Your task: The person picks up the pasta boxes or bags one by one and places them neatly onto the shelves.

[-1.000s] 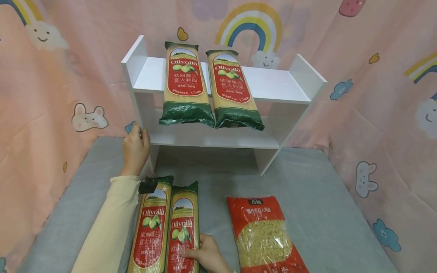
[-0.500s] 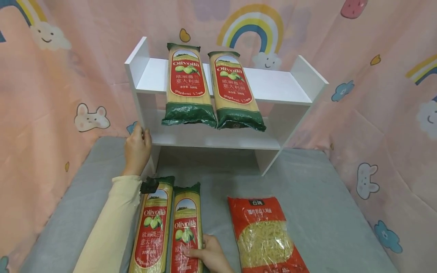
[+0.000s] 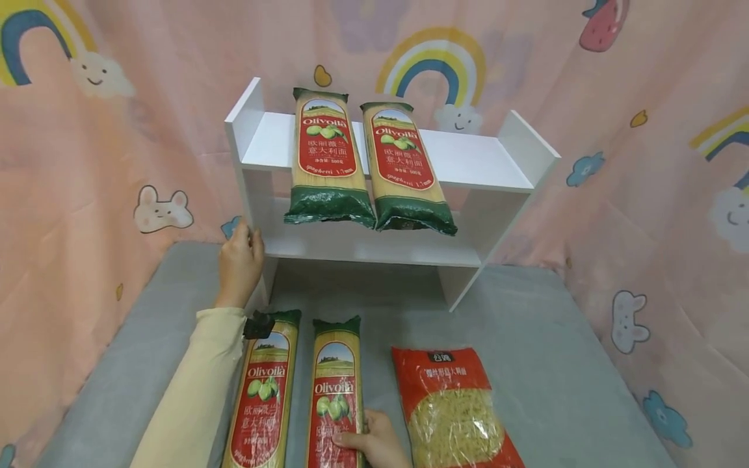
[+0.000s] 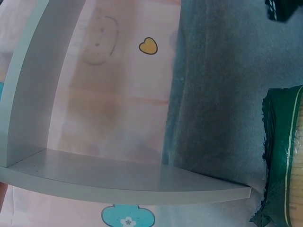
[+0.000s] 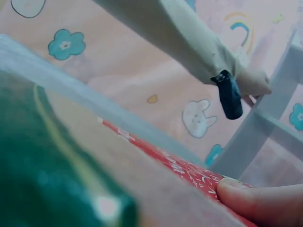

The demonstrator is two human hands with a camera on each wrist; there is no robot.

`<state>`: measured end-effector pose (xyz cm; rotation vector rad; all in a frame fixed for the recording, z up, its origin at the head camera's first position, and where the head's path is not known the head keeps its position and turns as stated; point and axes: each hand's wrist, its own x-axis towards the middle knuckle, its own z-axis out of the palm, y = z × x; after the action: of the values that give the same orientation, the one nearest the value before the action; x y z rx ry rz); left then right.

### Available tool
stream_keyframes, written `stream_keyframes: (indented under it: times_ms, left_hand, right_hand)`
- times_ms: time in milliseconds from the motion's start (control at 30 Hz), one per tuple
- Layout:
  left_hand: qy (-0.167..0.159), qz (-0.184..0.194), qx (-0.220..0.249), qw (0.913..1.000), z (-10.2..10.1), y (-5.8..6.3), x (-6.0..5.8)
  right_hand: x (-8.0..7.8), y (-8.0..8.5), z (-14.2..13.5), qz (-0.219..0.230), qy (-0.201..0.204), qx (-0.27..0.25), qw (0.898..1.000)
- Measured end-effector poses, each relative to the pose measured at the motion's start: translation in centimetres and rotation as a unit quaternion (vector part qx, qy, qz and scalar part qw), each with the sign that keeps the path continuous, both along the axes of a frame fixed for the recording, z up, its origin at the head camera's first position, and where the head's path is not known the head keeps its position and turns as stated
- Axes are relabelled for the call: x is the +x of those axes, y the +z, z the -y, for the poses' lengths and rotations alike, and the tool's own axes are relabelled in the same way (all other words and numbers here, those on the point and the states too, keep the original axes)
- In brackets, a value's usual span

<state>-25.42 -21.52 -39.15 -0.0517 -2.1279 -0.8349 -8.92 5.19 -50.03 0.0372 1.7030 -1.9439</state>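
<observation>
My left hand (image 3: 241, 265) grips the left side panel of a white shelf (image 3: 468, 162), its fingers curled at the panel's edge. My right hand (image 3: 379, 442) holds a spaghetti packet (image 3: 337, 370) by its right edge, thumb on the red label. In the right wrist view the thumb (image 5: 260, 201) presses the packet's face. To the left, partly behind my left sleeve, a second spaghetti packet (image 3: 263, 396) lies on the grey surface. Two more spaghetti packets (image 3: 328, 140) (image 3: 404, 156) lie side by side on the upper board, their green ends jutting past its front edge.
A red bag of spiral pasta (image 3: 453, 409) lies on the grey surface (image 3: 544, 364) right of my right hand. The shelf's lower board (image 3: 374, 250) runs beneath the packets. A pink patterned curtain (image 3: 661, 214) hangs behind and on both sides.
My right hand has moved the held spaghetti packet rightward, widening the gap to the packet on its left. My left hand stays on the shelf. The head view has tilted slightly.
</observation>
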Motion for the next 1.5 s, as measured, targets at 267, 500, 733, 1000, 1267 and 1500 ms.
stream_keyframes:
  times_ms: [267, 500, 733, 1000, 1267, 1500]
  left_hand:
    - [-0.003, 0.002, 0.003, 1.0000, -0.1, 0.1, 0.0]
    - [-0.003, 0.000, 0.004, 1.0000, -0.1, 0.1, 0.1]
    - [-0.001, 0.005, 0.007, 1.0000, -0.2, -0.2, 0.2]
    - [0.004, -0.003, 0.005, 1.0000, -0.2, -0.1, 0.1]
    - [-0.001, -0.004, 0.001, 1.0000, 0.0, -0.1, 0.2]
    - [-0.004, -0.005, 0.005, 1.0000, -0.1, -0.1, 0.2]
  right_hand:
    - [0.0, 1.4, -1.7, -0.010, -0.002, 0.008, 1.000]
    - [-0.2, 3.2, -3.8, 0.002, -0.010, -0.019, 1.000]
    - [-0.6, 5.1, -6.6, 0.006, -0.017, -0.046, 0.999]
    - [-0.6, 6.6, -8.6, 0.014, -0.033, -0.044, 0.998]
    - [-0.7, 7.2, -9.4, 0.025, -0.039, -0.027, 0.999]
    - [-0.9, 8.8, -10.8, 0.016, -0.028, -0.023, 0.999]
